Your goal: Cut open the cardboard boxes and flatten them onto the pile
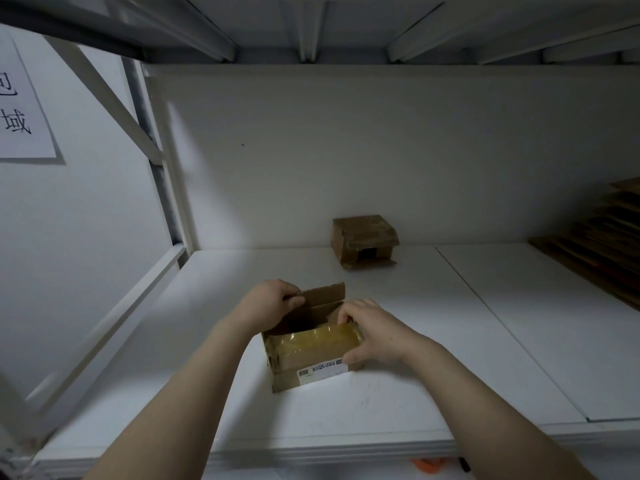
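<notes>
A small brown cardboard box with yellowish tape and a white label stands on the white shelf, its top open. My left hand grips the upright far-left flap. My right hand holds the box's right end, fingers curled over the top edge and thumb on the front face. A second taped box sits against the back wall. A pile of flattened cardboard lies at the far right.
White shelf posts and a diagonal brace stand at the left, with a paper sign on the side wall. A shelf deck hangs overhead. Something orange shows below the shelf's front edge.
</notes>
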